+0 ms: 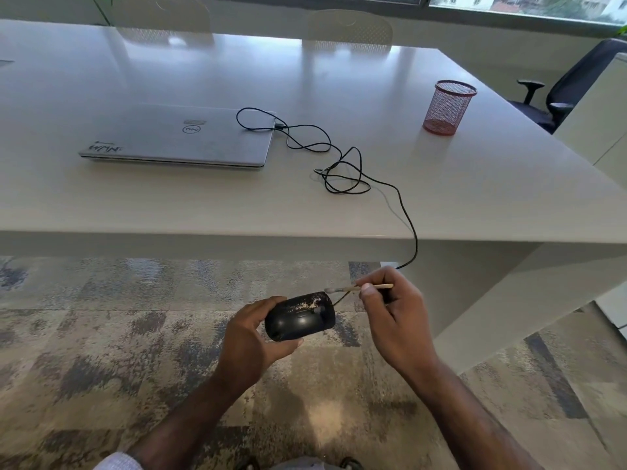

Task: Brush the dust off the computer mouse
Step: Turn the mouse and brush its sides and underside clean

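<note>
The left hand [252, 337] cups the mouse [300, 316] from below and behind, holding it in the air in front of the bench [441, 184] and above the carpet [101, 334], its top turned up toward the camera. The right hand [390, 310] pinches a thin brush [356, 288] like a pen, bristles pointing left and lying just at the mouse's far upper edge. A pale band of dust shows along that edge, so the brushing step seems to be in hand, with much of the dust still there. The next move calls for short, light strokes across the speckled band, sweeping away from the body, while the left hand keeps the mouse steady and tilts it so the dust falls clear. Whether the bristles touch the shell or hang just off it cannot be told. The mouse's underside and near flank are hidden by the left palm, and its cable [410, 232] disappears behind the right hand.
</note>
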`<state>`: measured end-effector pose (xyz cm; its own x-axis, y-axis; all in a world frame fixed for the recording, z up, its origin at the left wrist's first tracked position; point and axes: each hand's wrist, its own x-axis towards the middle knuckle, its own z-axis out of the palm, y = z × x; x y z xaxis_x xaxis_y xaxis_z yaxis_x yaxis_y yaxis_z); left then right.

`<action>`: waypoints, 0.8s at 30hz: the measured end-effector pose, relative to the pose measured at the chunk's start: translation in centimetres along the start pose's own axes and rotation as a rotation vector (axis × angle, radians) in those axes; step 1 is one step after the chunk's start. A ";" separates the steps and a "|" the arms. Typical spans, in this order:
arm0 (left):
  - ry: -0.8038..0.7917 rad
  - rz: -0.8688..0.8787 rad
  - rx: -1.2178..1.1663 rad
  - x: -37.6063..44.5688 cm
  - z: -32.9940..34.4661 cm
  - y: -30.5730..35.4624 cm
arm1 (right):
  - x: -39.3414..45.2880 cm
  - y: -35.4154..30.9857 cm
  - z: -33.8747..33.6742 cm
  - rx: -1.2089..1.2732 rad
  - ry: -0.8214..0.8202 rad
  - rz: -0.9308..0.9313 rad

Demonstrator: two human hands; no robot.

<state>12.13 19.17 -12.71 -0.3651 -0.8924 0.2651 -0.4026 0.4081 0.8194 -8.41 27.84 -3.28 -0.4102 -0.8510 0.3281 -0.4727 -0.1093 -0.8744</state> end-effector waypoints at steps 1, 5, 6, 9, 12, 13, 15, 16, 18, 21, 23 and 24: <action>-0.002 -0.002 0.003 0.0 0.0 0.0 | -0.1 0.1 0.1 -0.001 -0.018 0.006; -0.021 0.008 0.026 -0.1 0.0 -0.2 | -0.4 0.5 0.5 -0.032 -0.047 0.014; -0.021 0.006 0.026 -0.1 0.0 -0.2 | -0.4 0.5 0.4 -0.029 -0.035 0.001; -0.017 -0.008 0.017 0.0 -0.1 -0.4 | -0.3 0.8 0.0 -0.009 -0.057 -0.024; -0.017 -0.013 0.007 0.0 -0.1 -0.4 | -0.3 1.4 -0.3 -0.080 -0.119 -0.020; -0.020 -0.013 0.008 0.0 -0.1 -0.4 | -0.3 1.5 -0.5 -0.093 -0.114 -0.022; -0.020 -0.013 0.012 0.0 -0.2 -0.5 | -0.3 1.6 -0.8 -0.072 -0.078 -0.040; -0.020 -0.012 0.013 0.0 -0.2 -0.4 | -0.2 1.6 -0.9 -0.048 -0.060 -0.053; -0.021 0.000 0.021 0.0 -0.2 -0.4 | -0.3 1.7 -1.0 -0.010 -0.043 -0.075; -0.026 0.011 0.028 0.1 -0.1 -0.3 | -0.5 1.8 -0.6 -0.004 -0.070 -0.055; -0.030 0.021 0.037 0.2 -0.1 -0.4 | -0.6 2.0 -0.4 -0.041 -0.108 -0.043; -0.033 0.024 0.042 0.1 -0.1 -0.4 | -0.5 2.1 -0.3 -0.062 -0.124 -0.040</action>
<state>12.31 18.87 -12.94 -0.4024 -0.8756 0.2671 -0.4280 0.4379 0.7906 -9.45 28.23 -5.17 -0.2923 -0.9038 0.3127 -0.5355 -0.1162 -0.8365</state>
